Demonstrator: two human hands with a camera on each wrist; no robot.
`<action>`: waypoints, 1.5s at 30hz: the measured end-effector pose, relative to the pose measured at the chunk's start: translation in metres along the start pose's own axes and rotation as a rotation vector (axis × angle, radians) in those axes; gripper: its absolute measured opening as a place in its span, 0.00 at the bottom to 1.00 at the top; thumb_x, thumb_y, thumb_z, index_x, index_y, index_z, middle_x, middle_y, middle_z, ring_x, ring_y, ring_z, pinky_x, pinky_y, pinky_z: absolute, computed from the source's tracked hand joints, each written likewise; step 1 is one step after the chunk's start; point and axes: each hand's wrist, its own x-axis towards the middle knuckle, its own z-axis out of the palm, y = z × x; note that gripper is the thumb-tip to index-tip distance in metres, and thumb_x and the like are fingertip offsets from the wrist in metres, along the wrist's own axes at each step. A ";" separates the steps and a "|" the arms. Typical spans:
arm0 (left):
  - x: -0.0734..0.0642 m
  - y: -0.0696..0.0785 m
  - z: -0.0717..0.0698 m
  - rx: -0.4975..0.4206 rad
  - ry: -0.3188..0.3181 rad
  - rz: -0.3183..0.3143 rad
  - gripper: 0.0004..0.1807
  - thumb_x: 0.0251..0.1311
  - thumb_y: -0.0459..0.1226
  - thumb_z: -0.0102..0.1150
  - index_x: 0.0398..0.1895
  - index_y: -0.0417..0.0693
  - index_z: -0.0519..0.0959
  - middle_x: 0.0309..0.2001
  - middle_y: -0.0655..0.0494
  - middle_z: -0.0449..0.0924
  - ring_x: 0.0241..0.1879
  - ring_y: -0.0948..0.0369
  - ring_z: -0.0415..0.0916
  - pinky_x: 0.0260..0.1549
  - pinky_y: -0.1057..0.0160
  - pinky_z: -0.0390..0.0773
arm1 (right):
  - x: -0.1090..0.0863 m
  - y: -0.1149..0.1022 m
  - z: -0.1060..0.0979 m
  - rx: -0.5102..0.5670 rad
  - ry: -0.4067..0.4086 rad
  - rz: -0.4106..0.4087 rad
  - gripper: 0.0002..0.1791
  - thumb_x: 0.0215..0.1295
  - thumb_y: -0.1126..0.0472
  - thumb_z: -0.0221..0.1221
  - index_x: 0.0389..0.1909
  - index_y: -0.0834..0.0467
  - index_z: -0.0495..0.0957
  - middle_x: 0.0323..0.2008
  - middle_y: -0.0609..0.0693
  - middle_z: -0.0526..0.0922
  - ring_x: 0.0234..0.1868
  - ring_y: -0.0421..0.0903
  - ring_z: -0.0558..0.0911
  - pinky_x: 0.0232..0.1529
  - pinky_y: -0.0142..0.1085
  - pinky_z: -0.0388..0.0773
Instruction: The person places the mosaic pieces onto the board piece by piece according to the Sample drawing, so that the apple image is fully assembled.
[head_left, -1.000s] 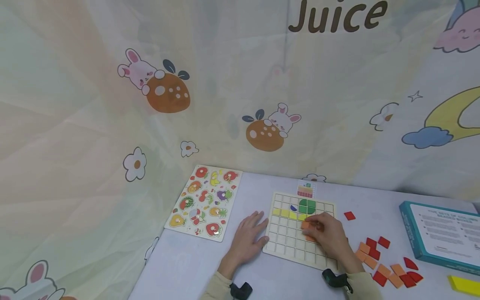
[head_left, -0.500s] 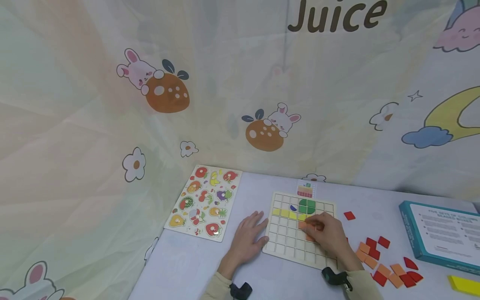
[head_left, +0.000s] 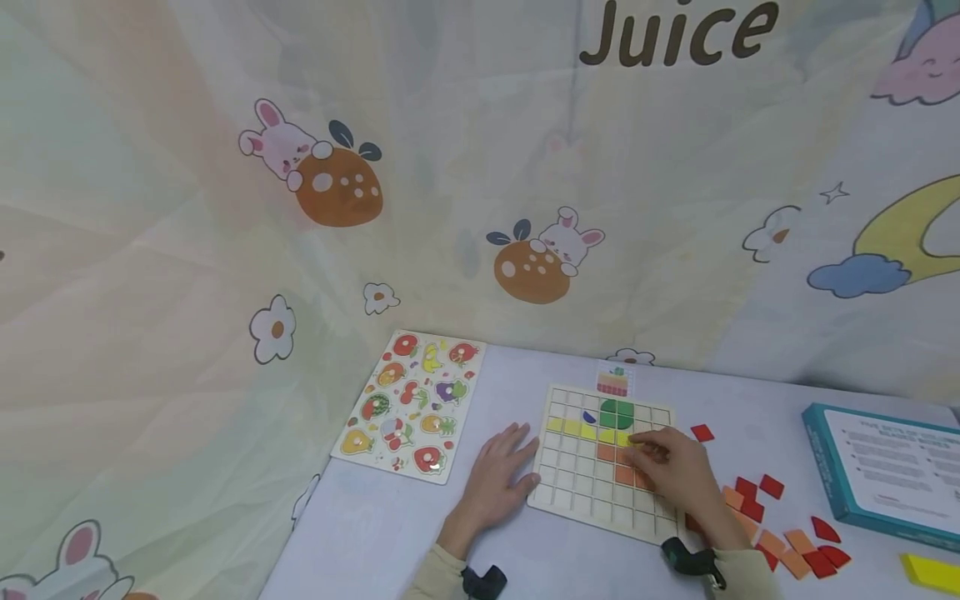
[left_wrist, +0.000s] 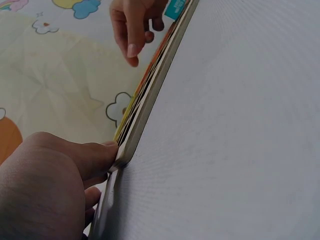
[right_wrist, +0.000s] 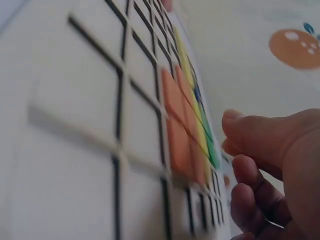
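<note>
A pale square grid board [head_left: 577, 482] lies on the table. In it sit a row of yellow tiles [head_left: 572, 428], green pieces [head_left: 617, 413], a small blue piece [head_left: 588, 417] and several orange tiles [head_left: 624, 474]. My left hand [head_left: 493, 475] rests with spread fingers at the board's left side, its thumb touching the edge in the left wrist view. Over the right part of the board hovers my right hand [head_left: 673, 468], fingers loosely bent. Nothing shows between its thumb and fingers in the right wrist view, where orange tiles [right_wrist: 179, 135] lie in the grid beside it.
Loose red tiles [head_left: 772, 487] and orange tiles [head_left: 799, 542] lie right of the board. A teal-edged box [head_left: 885, 467] and a yellow block [head_left: 933, 573] stand further right. A fruit puzzle board [head_left: 408, 408] is at the left, a small picture card [head_left: 613, 381] behind the grid.
My right hand has let go of an orange tile, which now lies in the grid below the yellow row, and has shifted right. The left hand stays put.
</note>
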 end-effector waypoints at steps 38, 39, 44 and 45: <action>0.000 0.002 0.000 -0.005 0.015 0.011 0.29 0.72 0.47 0.59 0.74 0.49 0.76 0.81 0.51 0.66 0.82 0.50 0.59 0.80 0.43 0.63 | -0.026 0.021 -0.040 0.091 -0.045 0.182 0.22 0.75 0.51 0.66 0.60 0.60 0.81 0.46 0.59 0.88 0.41 0.48 0.85 0.32 0.25 0.83; 0.001 0.001 0.001 -0.004 0.018 0.013 0.29 0.72 0.47 0.59 0.74 0.50 0.76 0.81 0.51 0.66 0.82 0.50 0.59 0.80 0.43 0.63 | -0.025 0.017 -0.035 0.111 -0.037 0.184 0.22 0.74 0.49 0.67 0.59 0.60 0.82 0.45 0.57 0.89 0.41 0.48 0.85 0.33 0.24 0.82; 0.001 0.000 0.002 0.007 0.020 0.012 0.29 0.72 0.48 0.59 0.74 0.51 0.76 0.81 0.52 0.66 0.82 0.50 0.59 0.79 0.43 0.63 | -0.023 -0.002 -0.012 0.142 -0.033 0.140 0.22 0.68 0.46 0.71 0.54 0.57 0.88 0.42 0.51 0.92 0.40 0.44 0.84 0.38 0.23 0.80; 0.001 0.000 0.002 0.006 0.018 0.010 0.29 0.72 0.48 0.59 0.74 0.51 0.76 0.81 0.52 0.66 0.82 0.50 0.59 0.80 0.43 0.63 | -0.022 -0.006 -0.008 0.139 -0.033 0.125 0.20 0.68 0.48 0.72 0.52 0.57 0.88 0.41 0.50 0.92 0.40 0.43 0.84 0.38 0.24 0.80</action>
